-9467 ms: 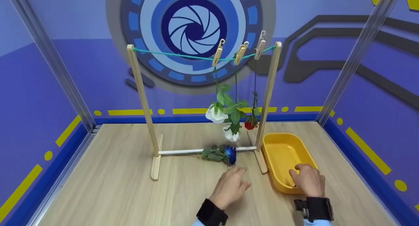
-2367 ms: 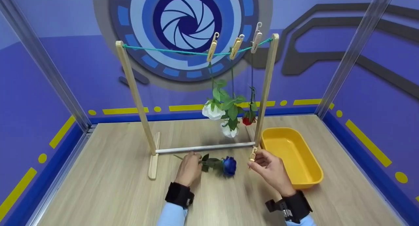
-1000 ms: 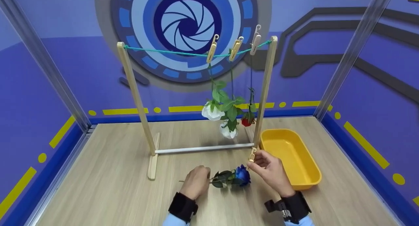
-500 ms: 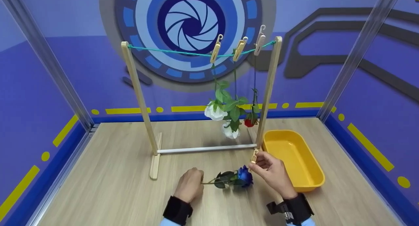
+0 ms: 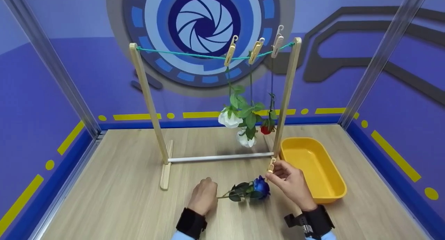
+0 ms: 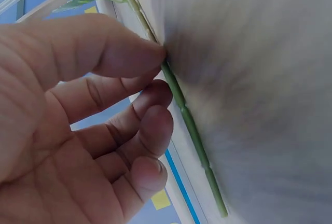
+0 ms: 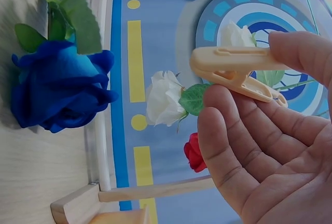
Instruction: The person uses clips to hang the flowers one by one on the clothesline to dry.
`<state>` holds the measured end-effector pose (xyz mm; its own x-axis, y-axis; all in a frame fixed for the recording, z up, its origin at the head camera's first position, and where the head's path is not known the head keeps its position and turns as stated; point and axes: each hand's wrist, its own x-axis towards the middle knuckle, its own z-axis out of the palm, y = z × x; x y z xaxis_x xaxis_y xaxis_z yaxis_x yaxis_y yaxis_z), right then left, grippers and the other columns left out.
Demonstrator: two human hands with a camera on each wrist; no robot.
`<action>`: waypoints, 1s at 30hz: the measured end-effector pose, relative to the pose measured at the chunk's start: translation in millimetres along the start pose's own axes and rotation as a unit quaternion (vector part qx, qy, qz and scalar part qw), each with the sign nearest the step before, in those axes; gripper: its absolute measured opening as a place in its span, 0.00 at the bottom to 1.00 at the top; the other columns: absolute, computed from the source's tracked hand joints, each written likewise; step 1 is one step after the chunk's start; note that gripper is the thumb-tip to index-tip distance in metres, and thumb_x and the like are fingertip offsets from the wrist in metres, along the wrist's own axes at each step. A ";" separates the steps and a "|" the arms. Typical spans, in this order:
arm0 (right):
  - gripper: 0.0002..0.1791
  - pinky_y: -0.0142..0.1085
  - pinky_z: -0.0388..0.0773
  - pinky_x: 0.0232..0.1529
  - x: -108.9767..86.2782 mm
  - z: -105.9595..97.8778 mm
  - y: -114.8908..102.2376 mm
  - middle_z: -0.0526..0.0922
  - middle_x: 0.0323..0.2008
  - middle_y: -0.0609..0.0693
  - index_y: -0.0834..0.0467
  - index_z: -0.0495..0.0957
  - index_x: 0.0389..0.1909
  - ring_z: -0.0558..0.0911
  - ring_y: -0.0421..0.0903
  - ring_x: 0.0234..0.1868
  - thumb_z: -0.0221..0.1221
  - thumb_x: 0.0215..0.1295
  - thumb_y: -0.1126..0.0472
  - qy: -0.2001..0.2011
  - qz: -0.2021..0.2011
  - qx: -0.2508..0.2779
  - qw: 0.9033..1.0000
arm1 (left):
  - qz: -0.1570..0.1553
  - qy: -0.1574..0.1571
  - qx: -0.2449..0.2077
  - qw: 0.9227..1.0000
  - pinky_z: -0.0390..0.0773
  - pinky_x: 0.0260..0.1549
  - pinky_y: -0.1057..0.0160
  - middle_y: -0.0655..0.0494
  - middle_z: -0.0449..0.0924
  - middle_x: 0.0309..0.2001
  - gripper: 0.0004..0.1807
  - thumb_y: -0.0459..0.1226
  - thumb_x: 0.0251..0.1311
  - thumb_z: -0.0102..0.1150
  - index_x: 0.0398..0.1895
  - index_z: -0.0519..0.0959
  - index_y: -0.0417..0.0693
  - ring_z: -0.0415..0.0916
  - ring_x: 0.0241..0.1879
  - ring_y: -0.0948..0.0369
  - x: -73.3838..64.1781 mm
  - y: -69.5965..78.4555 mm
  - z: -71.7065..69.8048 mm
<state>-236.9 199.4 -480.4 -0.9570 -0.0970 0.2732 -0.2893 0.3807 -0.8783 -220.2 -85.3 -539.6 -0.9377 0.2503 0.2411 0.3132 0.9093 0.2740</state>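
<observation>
The blue rose lies on its side low over the wooden table, bloom to the right. My left hand pinches its green stem between thumb and index finger, and the stem's cut end sticks out past the fingers in the left wrist view. Just right of the bloom, my right hand holds a cream clothespin between thumb and fingers, hook end upward in the head view. Two white roses and a red rose hang head down from clothespins on the green string.
A wooden frame with a white crossbar stands behind my hands and carries the string. The yellow basin sits at the right, beside the frame's foot and partly behind my right hand. Patterned blue walls enclose the table.
Earlier my right hand was over the basin; now it has a clothespin. My left hand has taken the blue rose, drawn it nearer from the crossbar, and shifted its grip toward the stem's end.
</observation>
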 end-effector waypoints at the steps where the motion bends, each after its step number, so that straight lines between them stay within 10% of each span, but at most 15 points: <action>1: 0.12 0.30 0.82 0.38 -0.3 0.1 0.0 0.86 0.34 0.49 0.61 0.84 0.45 0.84 0.42 0.34 0.72 0.61 0.67 0.002 -0.002 -0.001 1.000 | 0.000 -0.006 0.002 1.000 0.74 0.25 0.58 0.51 0.70 0.24 0.15 0.21 0.49 0.64 0.14 0.73 0.44 0.69 0.25 0.55 0.1 0.3 0.2; 9: 0.13 0.30 0.82 0.39 -1.2 0.2 0.5 0.86 0.35 0.50 0.61 0.83 0.46 0.83 0.42 0.34 0.73 0.61 0.66 0.002 -0.010 -0.005 1.000 | -0.016 -0.095 0.006 0.995 0.70 0.26 0.61 0.53 0.68 0.27 0.15 0.20 0.47 0.68 0.17 0.74 0.42 0.60 0.27 0.60 1.9 1.9 -5.5; 20: 0.13 0.30 0.82 0.39 -0.1 0.9 0.0 0.86 0.35 0.50 0.61 0.84 0.45 0.83 0.41 0.34 0.73 0.61 0.66 0.001 -0.013 0.000 1.000 | -0.007 -0.120 0.012 0.993 0.72 0.33 0.58 0.55 0.72 0.24 0.15 0.20 0.47 0.68 0.22 0.74 0.46 0.63 0.26 0.60 4.1 -0.5 -12.7; 30: 0.14 0.30 0.82 0.39 0.0 0.7 2.0 0.86 0.36 0.50 0.63 0.83 0.47 0.83 0.40 0.34 0.72 0.62 0.66 -0.002 -0.019 -0.011 1.000 | -0.008 -0.100 -0.139 0.985 0.68 0.24 0.65 0.62 0.70 0.22 0.13 0.21 0.56 0.64 0.23 0.75 0.46 0.64 0.22 0.65 9.4 -14.5 -17.7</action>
<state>-237.5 199.5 -482.4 -0.9457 -0.1146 0.3042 -0.3243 0.3973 -0.8585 -231.0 -102.0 -524.8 -0.9453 0.3219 0.0532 0.3003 0.7945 0.5279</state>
